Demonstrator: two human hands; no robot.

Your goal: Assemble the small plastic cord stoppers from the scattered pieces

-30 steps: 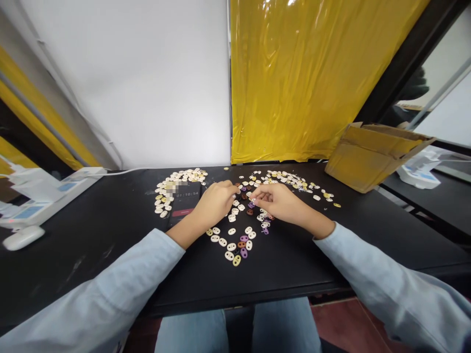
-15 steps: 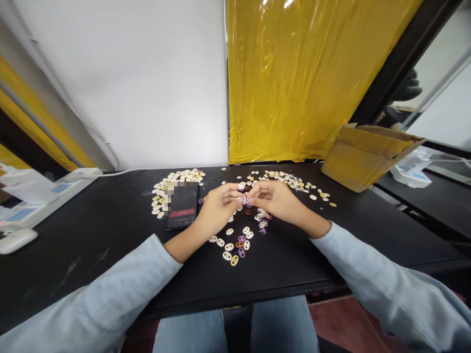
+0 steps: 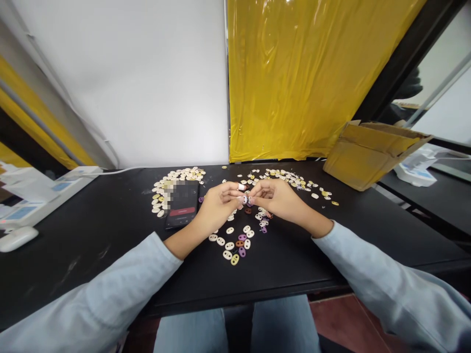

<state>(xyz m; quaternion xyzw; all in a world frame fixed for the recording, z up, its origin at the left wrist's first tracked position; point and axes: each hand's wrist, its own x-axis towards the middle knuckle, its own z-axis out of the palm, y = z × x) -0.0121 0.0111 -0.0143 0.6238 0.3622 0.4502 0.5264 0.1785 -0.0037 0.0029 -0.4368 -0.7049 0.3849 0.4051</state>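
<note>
A big black surface (image 3: 91,230) is stretching out in front of the person. A cardboard box (image 3: 371,152) is sitting at the far right, well away from the hands. A dark phone (image 3: 181,203) is lying just left of the left hand. A pile of pale little pieces (image 3: 172,184) is lying by the phone, and more scattered pieces (image 3: 294,181) are lying at the back right. A small bunch of oval pieces (image 3: 235,245) is lying right under the hands.

The left hand (image 3: 217,208) and the right hand (image 3: 279,198) are meeting above the surface. Both are pinching one tiny white piece (image 3: 243,199) between their fingertips, and it is hanging in the air between them, not touching the surface.

To do this well, I think the fingertips should be holding softly but firmly, keeping the tiny piece over the surface so it is landing close if it slips. Going slowly is probably helping too.
</note>
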